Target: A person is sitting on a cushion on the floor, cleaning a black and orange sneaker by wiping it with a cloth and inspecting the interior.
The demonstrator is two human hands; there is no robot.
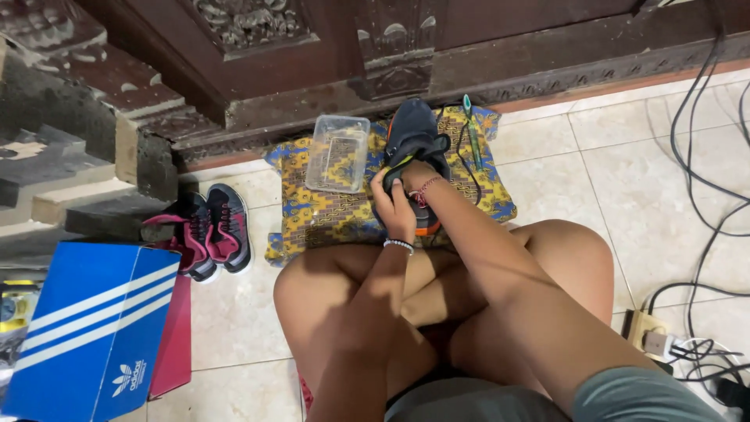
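Note:
I sit cross-legged on the tiled floor. A dark grey sneaker with an orange sole (412, 134) rests on a yellow and blue patterned cloth (312, 211) in front of my knees. My left hand (394, 205) grips the near side of the sneaker, fingers curled over its edge. Reaching into the shoe's opening, my right hand (414, 173) is mostly hidden inside it, with a red string bracelet showing at the wrist. A clear plastic container (338, 152) lies on the cloth to the left of the shoe. A green-handled toothbrush (471, 129) lies on the cloth to its right.
A pair of grey and pink sneakers (211, 232) stands on the floor at left. A blue shoebox with white stripes (86, 328) fills the lower left. A carved wooden door frame (391, 55) runs across the top. Black cables (703, 156) and a power strip (652, 336) lie at right.

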